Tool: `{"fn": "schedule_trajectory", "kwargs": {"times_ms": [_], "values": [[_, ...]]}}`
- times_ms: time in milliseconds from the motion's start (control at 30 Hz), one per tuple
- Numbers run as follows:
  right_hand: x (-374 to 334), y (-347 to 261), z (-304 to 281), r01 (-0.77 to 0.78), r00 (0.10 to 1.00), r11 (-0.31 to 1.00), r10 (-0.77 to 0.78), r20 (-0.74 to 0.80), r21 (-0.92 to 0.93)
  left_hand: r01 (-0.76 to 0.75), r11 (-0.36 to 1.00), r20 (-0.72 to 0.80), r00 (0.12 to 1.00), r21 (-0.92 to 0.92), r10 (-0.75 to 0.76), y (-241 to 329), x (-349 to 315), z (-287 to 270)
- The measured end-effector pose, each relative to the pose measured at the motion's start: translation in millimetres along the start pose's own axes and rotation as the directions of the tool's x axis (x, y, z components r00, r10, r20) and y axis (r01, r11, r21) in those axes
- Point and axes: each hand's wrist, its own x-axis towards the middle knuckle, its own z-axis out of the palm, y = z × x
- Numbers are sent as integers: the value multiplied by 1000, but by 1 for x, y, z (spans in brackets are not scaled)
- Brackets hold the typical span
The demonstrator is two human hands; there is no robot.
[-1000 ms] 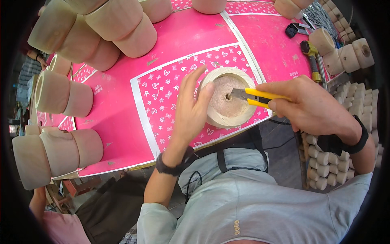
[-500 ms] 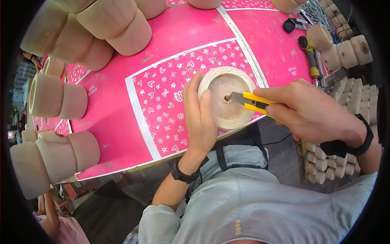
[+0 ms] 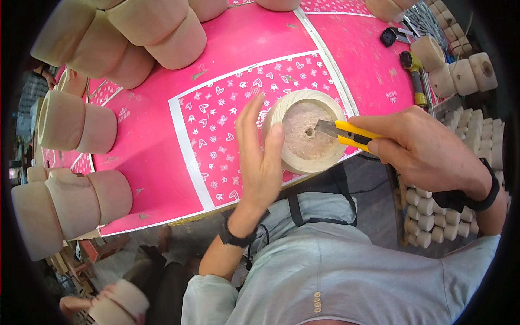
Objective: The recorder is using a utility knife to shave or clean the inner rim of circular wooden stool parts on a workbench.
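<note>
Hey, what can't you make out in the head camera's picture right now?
All in the head view:
The yellow knife, handle end: hidden by the right hand.
The wooden bowl, part of its left side: behind the left hand.
The hole in its floor: too small to judge depth.
The topmost wooden piece: cut off by the upper edge.

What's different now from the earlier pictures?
The knife in the right hand has drawn slightly rightward from the hole in the bowl. At lower left, two wooden pieces have come into view. The left hand stayed at the bowl's left side; the right kept hold of the knife.
</note>
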Motion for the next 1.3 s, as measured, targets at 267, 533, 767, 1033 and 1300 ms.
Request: {"fn": "schedule_trajectory", "kwargs": {"times_ms": [267, 533, 767, 1033, 1300], "values": [[2, -10, 3, -13, 994, 1000, 13, 104, 1, -40, 988, 168, 984, -147, 65, -5, 22, 9], [7, -16, -6, 2, 991, 998, 7, 135, -65, -71, 997, 27, 997, -31, 72, -3, 5, 16], [7, -14, 11, -106, 982, 979, 75, 173, 174, -123, 987, -107, 985, 103, 134, 4, -18, 25], [-3, -16, -3, -8, 996, 996, 16, 92, -86, -71, 997, -31, 997, -20, 70, -2, -15, 2], [0, -20, -7, -66, 989, 998, 66, 135, -5, -29, 990, 142, 989, -137, 48, -8, 9, 1]]}}
